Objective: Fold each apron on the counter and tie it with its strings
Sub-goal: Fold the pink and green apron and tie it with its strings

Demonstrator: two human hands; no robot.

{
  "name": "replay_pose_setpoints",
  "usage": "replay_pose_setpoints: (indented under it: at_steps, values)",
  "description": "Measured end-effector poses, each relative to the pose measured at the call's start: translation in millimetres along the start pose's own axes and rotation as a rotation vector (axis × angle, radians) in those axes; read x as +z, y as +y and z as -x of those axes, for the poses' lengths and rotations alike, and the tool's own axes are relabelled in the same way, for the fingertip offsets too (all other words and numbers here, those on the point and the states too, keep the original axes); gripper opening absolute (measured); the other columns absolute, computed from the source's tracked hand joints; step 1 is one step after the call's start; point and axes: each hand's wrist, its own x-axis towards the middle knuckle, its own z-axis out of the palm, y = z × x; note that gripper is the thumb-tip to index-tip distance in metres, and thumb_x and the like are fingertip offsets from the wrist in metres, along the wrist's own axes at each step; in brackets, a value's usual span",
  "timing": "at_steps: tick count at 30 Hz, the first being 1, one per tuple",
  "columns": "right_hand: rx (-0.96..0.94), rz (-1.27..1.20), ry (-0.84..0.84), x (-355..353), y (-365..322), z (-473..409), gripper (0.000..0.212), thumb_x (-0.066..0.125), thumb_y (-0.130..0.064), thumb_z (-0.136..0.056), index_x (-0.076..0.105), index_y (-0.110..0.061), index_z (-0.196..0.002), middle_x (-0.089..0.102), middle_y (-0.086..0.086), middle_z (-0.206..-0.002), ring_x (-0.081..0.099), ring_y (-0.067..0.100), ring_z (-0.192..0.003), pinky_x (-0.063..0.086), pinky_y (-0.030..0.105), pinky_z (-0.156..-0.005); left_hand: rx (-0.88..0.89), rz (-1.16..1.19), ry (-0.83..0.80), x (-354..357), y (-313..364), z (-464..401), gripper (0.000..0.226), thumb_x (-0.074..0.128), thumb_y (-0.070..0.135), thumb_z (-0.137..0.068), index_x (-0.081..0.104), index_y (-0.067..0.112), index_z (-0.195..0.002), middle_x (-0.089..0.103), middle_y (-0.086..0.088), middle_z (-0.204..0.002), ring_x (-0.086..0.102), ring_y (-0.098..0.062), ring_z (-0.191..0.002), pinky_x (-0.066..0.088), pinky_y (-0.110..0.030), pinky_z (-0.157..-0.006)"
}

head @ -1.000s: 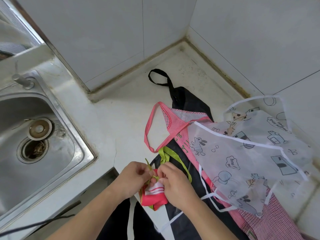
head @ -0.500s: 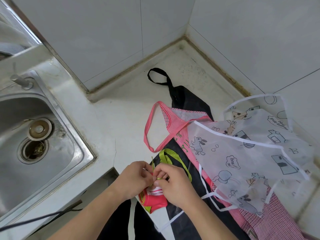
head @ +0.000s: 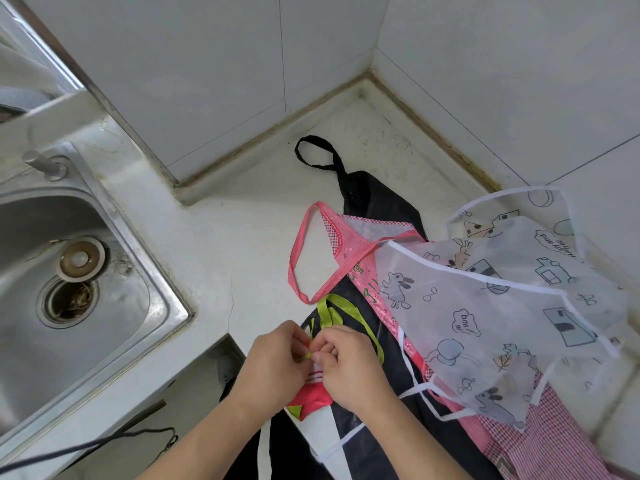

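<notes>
A small folded red apron bundle (head: 310, 398) sits at the counter's front edge, under both my hands. My left hand (head: 273, 367) and my right hand (head: 349, 368) meet above it and pinch its thin green string (head: 308, 355) between fingertips. A green strap loop (head: 334, 315) trails up from the bundle. Behind it lie a black apron (head: 377, 199), a pink checked apron (head: 349, 242) and a translucent white apron (head: 485, 306) printed with cartoons, all spread out and overlapping.
A steel sink (head: 69, 278) with an open drain fills the left side. The white counter (head: 249, 237) runs into a tiled wall corner at the back. A dark cable (head: 104, 443) hangs below the counter's front edge.
Both hands have drawn closer together over the red bundle and shifted slightly, working the green string; the loose string end near the left hand is shorter. The other aprons have not moved.
</notes>
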Motion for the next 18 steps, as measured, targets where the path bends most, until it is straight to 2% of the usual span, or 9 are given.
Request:
replay_pose_setpoints:
  at_steps: [6,9,12,15,18]
  values:
    - [0.012,-0.012,0.012,4,-2,-1,0.017,0.065,-0.006,-0.096,0.068,-0.02,-0.087,0.06,-0.014,-0.096,0.064,0.007,-0.086,0.06,0.023,-0.079,-0.082,0.189,0.121,14,0,10,0.027,0.08,0.018,-0.086,0.062,0.033,-0.099,0.074,0.015,-0.081,0.069,0.004,-0.077,0.06,-0.022,-0.069]
    - [0.007,0.009,0.004,4,-2,-1,0.017,0.064,-0.009,-0.097,0.067,-0.023,-0.088,0.059,-0.015,-0.098,0.064,0.007,-0.088,0.06,0.024,-0.08,-0.098,0.211,0.145,17,2,11,0.027,0.079,0.018,-0.085,0.063,0.032,-0.1,0.074,0.013,-0.08,0.068,0.003,-0.077,0.058,-0.02,-0.066]
    - [-0.006,0.029,-0.004,4,-1,0,0.018,0.062,-0.009,-0.098,0.066,-0.024,-0.089,0.058,-0.016,-0.098,0.062,0.006,-0.089,0.058,0.022,-0.08,-0.075,0.152,0.102,18,4,10,0.024,0.072,0.019,-0.088,0.058,0.031,-0.104,0.071,0.01,-0.084,0.068,-0.004,-0.078,0.055,-0.019,-0.066]
    - [-0.014,0.033,-0.016,4,-2,2,0.021,0.056,-0.006,-0.096,0.064,-0.024,-0.088,0.058,-0.015,-0.096,0.06,0.006,-0.088,0.057,0.025,-0.081,0.013,0.034,-0.003,22,3,4,0.018,0.058,0.017,-0.09,0.053,0.027,-0.105,0.065,0.01,-0.092,0.064,-0.008,-0.083,0.057,-0.031,-0.075]
    - [0.004,0.015,-0.016,4,0,2,0.021,0.054,-0.006,-0.097,0.065,-0.023,-0.092,0.058,-0.016,-0.098,0.061,0.007,-0.091,0.057,0.026,-0.084,0.107,-0.059,-0.005,24,3,2,0.013,0.052,0.014,-0.092,0.051,0.023,-0.102,0.058,0.008,-0.093,0.057,-0.009,-0.085,0.053,-0.032,-0.075]
